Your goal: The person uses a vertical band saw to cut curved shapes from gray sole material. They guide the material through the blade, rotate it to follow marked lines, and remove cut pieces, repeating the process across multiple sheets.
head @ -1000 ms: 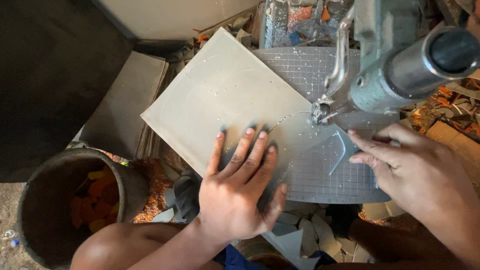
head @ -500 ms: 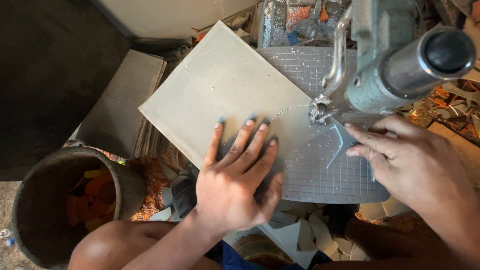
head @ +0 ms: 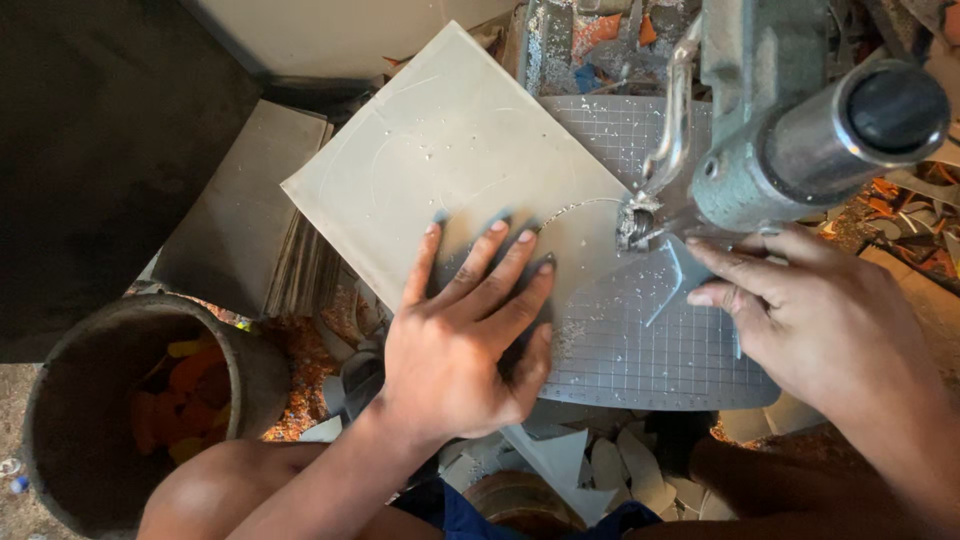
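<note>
Pale grey sheet [head: 450,160] has rotated and slid further toward 10 o'clock over the last second; its far corner now points at 12, and more of the gridded cutting table [head: 640,340] shows bare at 4 o'clock of the cutter. The curved kerf is longer than before, arcing from the cutter head [head: 637,222] back toward 9 o'clock

Left hand [head: 465,335]: fingers spread, palm flat, pressing the sheet onto the table at its near edge, just 8 o'clock of the cutter. Not pinching, only a downward press and steer. It has moved with the sheet

Right hand [head: 800,320]: fingers extended, close together, tips resting on the small cut-off flap [head: 685,275] at 4 o'clock of the cutter head. Whether it grips the flap's edge or only presses it flat, cannot tell. Position nearly unchanged

Read: sheet is being fed in an arc through the fixed machine [head: 800,130], so a curved cut is mid-way, not closed. Both sets of fingertips sit near the cutter

Around: dark bucket [head: 60,420] of orange scraps at 8 o'clock, stack of grey sheets [head: 240,230] at 9, offcuts [head: 600,460] at 6 under the table
</note>
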